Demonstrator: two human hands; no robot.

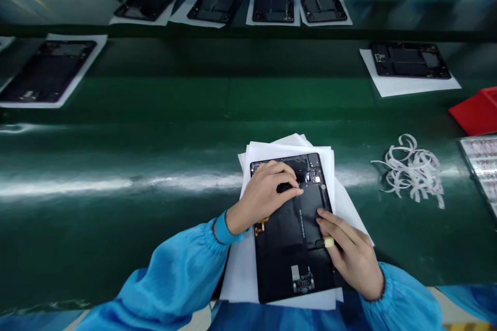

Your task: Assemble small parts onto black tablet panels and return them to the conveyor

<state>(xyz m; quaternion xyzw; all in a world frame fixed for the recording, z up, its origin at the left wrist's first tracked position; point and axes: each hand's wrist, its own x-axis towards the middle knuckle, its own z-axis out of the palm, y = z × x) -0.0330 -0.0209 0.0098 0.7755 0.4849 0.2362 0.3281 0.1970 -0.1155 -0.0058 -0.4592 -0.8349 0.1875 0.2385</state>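
Open black device (281,248) lies on stacked white sheets (240,279) at the near edge of the green bench (155,98). Right hand (355,258): loosely curled, fingertips on the device's right side, pale yellow piece (329,241) at one finger; grip on it cannot be told. Left hand (267,186): over the upper part, thumb and index nearly closed; anything pinched, cannot tell. To the right, curled white strips (415,170), then red bin (479,112). Farther off, similar open devices (411,60) on white paper.
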